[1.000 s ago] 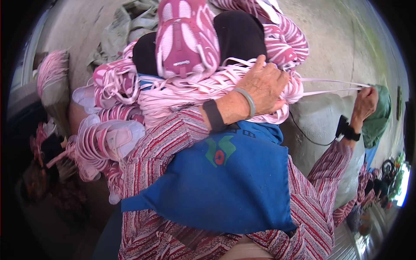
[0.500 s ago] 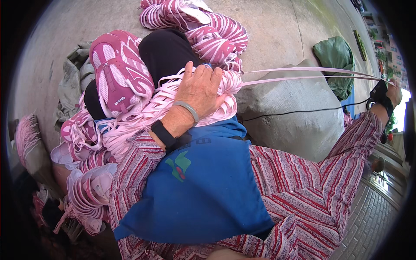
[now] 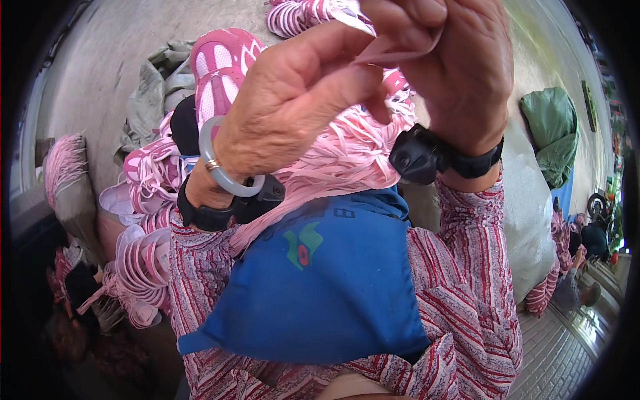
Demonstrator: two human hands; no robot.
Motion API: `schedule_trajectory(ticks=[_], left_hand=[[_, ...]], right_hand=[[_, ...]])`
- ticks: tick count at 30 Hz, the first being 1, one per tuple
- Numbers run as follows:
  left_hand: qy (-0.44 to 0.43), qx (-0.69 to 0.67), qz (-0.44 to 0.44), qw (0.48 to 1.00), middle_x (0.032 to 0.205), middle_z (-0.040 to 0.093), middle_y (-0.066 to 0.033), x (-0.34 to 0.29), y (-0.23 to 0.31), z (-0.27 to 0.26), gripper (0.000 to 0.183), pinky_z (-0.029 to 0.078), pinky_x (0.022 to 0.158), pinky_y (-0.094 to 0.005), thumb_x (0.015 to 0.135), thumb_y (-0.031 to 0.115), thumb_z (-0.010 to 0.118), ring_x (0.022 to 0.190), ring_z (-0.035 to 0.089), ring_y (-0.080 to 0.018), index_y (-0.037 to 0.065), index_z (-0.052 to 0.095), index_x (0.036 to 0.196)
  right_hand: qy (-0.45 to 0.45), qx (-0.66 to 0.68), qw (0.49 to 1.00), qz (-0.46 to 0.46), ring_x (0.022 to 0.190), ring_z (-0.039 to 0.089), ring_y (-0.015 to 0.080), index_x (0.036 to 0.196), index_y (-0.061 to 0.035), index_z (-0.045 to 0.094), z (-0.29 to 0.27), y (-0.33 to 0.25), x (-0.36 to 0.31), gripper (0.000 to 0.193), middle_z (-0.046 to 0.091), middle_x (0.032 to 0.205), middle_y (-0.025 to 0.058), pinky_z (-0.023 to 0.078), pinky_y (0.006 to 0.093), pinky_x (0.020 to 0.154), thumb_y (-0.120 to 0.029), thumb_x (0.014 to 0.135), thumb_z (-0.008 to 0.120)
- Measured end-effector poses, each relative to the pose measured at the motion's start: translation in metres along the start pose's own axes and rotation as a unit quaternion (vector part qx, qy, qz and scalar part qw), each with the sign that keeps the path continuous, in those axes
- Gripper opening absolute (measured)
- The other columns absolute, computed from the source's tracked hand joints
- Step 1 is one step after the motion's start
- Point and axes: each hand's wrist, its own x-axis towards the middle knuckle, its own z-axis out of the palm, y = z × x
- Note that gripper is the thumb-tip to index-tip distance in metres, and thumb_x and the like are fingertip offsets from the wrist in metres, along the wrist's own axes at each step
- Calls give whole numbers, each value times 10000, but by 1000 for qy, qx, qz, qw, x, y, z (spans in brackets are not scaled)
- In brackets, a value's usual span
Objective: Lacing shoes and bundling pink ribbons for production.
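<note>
Both my hands are raised close to the camera above my lap, with a pale pink flat shoelace (image 3: 385, 56) running between them. My left hand (image 3: 287, 100) is closed on it with a pinch. My right hand (image 3: 467, 83), its fingertips cut off by the top edge, has the lace lying across its curled fingers. Below them, a thick heap of pink laces (image 3: 343, 160) covers my lap above a blue apron (image 3: 327, 300). A pink and white sneaker (image 3: 220, 70) rests beyond my left wrist, partly hidden by that hand.
More laced sneakers (image 3: 143, 260) are stacked at my left, near a grey roll topped with pink laces (image 3: 67, 167). Further shoe uppers (image 3: 293, 17) lie ahead on the concrete. A pale sack (image 3: 527, 220) and a green bag (image 3: 550, 133) stand at my right.
My right hand has come back from far right, where it pulled long laces taut. My left hand has lifted off the lace heap. They now meet high up in front of me.
</note>
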Motion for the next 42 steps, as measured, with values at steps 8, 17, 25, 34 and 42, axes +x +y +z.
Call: schedule_trajectory(ticks=[8,17,25,34,42], left_hand=[[117,-142,-4,983,696,515,-31,-21,-4,-33,287,493,905,-409,1008,215,388,753,609,-179,-10,536,1107],[-31,-458,130,879,540,341,56,-30,8,-109,251,266,410,-197,999,242,422,430,279,-41,36,566,996],[-10,-603,109,790,515,335,67,-85,27,-169,246,226,373,-186,993,233,434,400,255,-31,28,566,958],[538,365,-192,735,629,516,-16,-195,-18,-186,351,391,512,-254,880,291,594,571,493,-109,-43,622,983],[489,514,134,692,1144,583,-167,-165,-38,-132,329,440,909,-346,853,92,611,1034,570,-274,-13,550,1159]], right_hand=[[-169,-252,953,25,796,570,103,1039,0,599,-41,64,-15,268,593,869,53,469,251,721,-239,922,571],[-118,-508,843,133,525,406,73,679,-2,607,-192,-31,-77,331,486,571,-12,280,246,477,-310,797,627],[149,-517,838,91,527,336,27,709,-67,535,-255,-100,-116,300,407,604,-57,229,194,466,-276,918,582],[-118,156,970,143,420,235,14,876,-47,555,-71,77,35,303,265,539,-106,218,200,409,-281,1006,412],[-115,-577,799,-122,591,550,235,925,-31,590,-17,177,25,226,517,673,104,462,335,563,-204,816,688]])
